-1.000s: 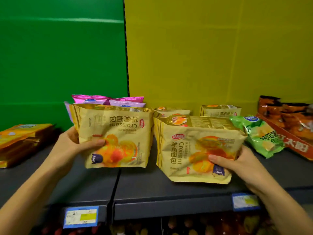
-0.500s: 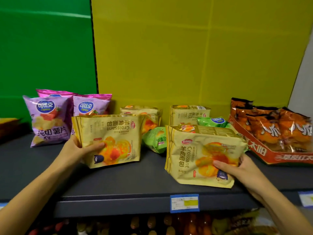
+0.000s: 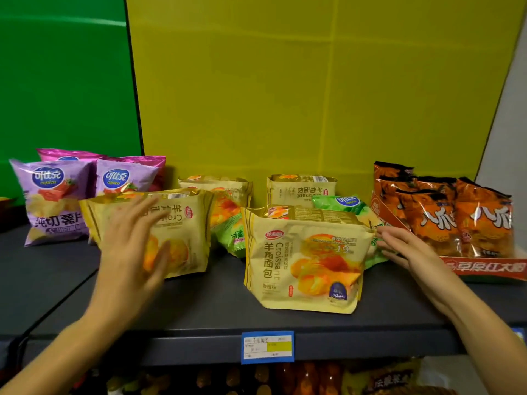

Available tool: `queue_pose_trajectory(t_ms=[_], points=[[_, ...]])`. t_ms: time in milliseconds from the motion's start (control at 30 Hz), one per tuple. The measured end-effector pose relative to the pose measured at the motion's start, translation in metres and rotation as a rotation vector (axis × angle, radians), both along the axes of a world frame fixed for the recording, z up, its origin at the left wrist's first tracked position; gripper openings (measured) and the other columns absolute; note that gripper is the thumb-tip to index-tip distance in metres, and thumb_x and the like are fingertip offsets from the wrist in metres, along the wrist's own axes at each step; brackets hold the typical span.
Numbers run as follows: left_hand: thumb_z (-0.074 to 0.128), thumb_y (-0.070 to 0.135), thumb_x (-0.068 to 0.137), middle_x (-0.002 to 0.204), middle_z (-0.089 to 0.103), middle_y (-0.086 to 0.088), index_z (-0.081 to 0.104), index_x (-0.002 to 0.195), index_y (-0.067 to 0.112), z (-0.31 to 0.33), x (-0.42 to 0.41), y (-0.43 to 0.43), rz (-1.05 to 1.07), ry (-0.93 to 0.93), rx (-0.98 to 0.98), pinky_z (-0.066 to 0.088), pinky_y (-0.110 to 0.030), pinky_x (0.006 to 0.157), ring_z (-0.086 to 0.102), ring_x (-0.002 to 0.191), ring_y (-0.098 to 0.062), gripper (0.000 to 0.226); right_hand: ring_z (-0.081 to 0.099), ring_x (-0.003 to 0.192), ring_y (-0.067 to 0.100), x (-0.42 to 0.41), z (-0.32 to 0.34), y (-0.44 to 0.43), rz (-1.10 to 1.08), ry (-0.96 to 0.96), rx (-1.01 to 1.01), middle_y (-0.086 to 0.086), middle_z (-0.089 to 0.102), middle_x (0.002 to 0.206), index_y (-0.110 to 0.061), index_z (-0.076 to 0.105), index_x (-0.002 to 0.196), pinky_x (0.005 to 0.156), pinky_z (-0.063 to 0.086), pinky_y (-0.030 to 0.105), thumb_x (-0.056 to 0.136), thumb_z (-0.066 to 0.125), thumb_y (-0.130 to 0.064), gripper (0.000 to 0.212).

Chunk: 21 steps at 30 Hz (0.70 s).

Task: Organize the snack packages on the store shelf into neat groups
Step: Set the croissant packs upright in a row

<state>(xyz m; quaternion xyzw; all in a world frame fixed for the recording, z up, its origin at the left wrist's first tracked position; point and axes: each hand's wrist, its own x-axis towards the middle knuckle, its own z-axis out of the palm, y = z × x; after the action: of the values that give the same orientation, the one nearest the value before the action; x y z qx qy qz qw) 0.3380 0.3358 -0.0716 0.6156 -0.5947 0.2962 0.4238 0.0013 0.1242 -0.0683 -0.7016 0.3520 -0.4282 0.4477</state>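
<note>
Your left hand [image 3: 134, 246] is blurred. It lies over the face of the left croissant pack [image 3: 185, 232] in the left middle of the frame, fingers straight and fanned apart, gripping nothing. I cannot tell whether the palm actually presses the film. That pack is a matte, pale-yellow pillow pouch with a crimped top seam, standing upright on the dark, smooth shelf [image 3: 199, 303].

Your right hand [image 3: 410, 252] is right of centre, fingers straight and slightly apart. Its tips are at the upper right corner of the right croissant pack [image 3: 305, 260], a boxy, gusseted pouch of the same yellow film, creased at its lower right.

Two more croissant packs [image 3: 299, 189] stand behind, against the yellow back panel [image 3: 313, 81]. Glossy purple chip bags [image 3: 54, 201] puff out at far left, and crinkled green chip bags [image 3: 342, 203] are wedged among the yellow pouches. At right, shiny orange bags [image 3: 456, 220] stand in a red cardboard tray [image 3: 484, 267]. A blue-edged paper price label [image 3: 267, 347] sits on the shelf lip.
</note>
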Motion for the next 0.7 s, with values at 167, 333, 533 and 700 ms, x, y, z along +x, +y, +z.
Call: queue_pose_trajectory(t_ms=[167, 333, 533, 700], points=[[0.058, 0.021, 0.083, 0.145, 0.035, 0.005, 0.031, 0.139, 0.024, -0.016, -0.024, -0.036, -0.186, 0.015, 0.295, 0.018, -0.007, 0.110, 0.028, 0.134, -0.002, 0.062, 0.047, 0.119, 0.017, 0.012, 0.007, -0.043, -0.226, 0.186, -0.186, 0.009, 0.050, 0.134, -0.009, 0.048, 0.130, 0.093, 0.040, 0.027, 0.088, 0.058, -0.016, 0.044], [0.069, 0.019, 0.078, 0.154, 0.018, 0.003, 0.003, 0.147, 0.018, -0.022, -0.017, -0.077, -0.168, 0.134, 0.459, 0.011, -0.011, 0.109, 0.014, 0.138, -0.002, 0.096, 0.039, 0.132, 0.031, 0.026, 0.013, -0.058, -0.345, 0.452, -0.290, 0.018, 0.040, 0.144, -0.003, 0.037, 0.138, 0.104, 0.033, 0.039, 0.085, 0.062, -0.020, 0.061], [0.078, 0.022, 0.064, 0.144, 0.038, -0.001, 0.021, 0.144, 0.014, -0.019, 0.001, -0.117, -0.243, 0.201, 0.544, 0.032, -0.036, 0.112, 0.035, 0.135, -0.014, 0.099, 0.042, 0.128, 0.037, 0.030, 0.013, -0.067, -0.321, 0.559, -0.051, 0.021, 0.043, 0.142, -0.005, 0.031, 0.140, 0.100, 0.037, 0.038, 0.075, 0.069, -0.038, 0.082], [0.079, 0.032, 0.063, 0.146, 0.035, 0.000, 0.031, 0.141, 0.014, -0.015, 0.000, -0.140, -0.290, 0.176, 0.515, 0.028, -0.033, 0.114, 0.029, 0.137, -0.013, 0.093, 0.052, 0.118, 0.030, 0.032, 0.013, -0.072, -0.211, 0.553, 0.045, 0.013, 0.055, 0.131, -0.016, 0.047, 0.131, 0.101, 0.041, 0.039, 0.047, 0.079, -0.060, 0.100]])
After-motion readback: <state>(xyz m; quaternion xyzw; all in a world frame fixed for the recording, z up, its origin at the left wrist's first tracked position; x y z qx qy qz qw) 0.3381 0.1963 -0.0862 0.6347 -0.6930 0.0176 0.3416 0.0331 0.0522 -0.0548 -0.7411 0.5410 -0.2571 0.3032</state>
